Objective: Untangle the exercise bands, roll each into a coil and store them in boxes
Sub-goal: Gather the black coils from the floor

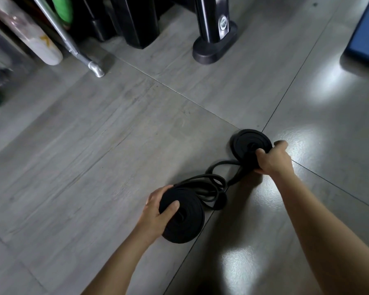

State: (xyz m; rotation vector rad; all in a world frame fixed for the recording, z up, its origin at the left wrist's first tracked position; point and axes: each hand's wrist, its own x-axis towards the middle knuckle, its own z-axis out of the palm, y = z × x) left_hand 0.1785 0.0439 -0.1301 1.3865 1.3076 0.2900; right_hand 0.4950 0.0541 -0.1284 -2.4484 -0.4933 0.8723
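— What have the hands got?
— The left hand [158, 211] grips the near black coil [185, 218], thumb across its top. The right hand [273, 160] clutches the far coil [250, 144].
— And between them?
— Tangled there, the loose loops [213, 188] lie on the grey floor [94, 145]. Farther off stands a black stand foot [214, 46].
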